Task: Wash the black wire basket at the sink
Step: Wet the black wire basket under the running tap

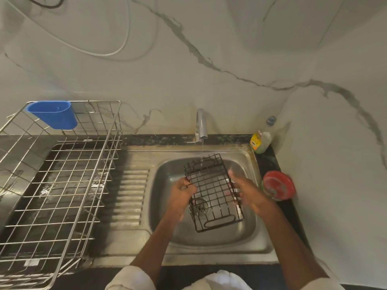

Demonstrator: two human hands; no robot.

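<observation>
The black wire basket (213,192) is held over the steel sink (247,237), its far end under a thin stream of water falling from the tap (201,124). The left hand (181,194) has its fingers curled round the basket's left rim; the right hand (246,192) lies with fingers fairly straight against the right side, though it is blurred and I cannot tell how firmly it holds. To the left of the bowl runs a ribbed draining board, then a big wire dish rack (58,174) with a blue plastic cup (53,114) hooked on its back edge. On the dark counter to the right stand a soap bottle (261,141) and a red-lidded tub (277,185). White marbled wall behind
</observation>
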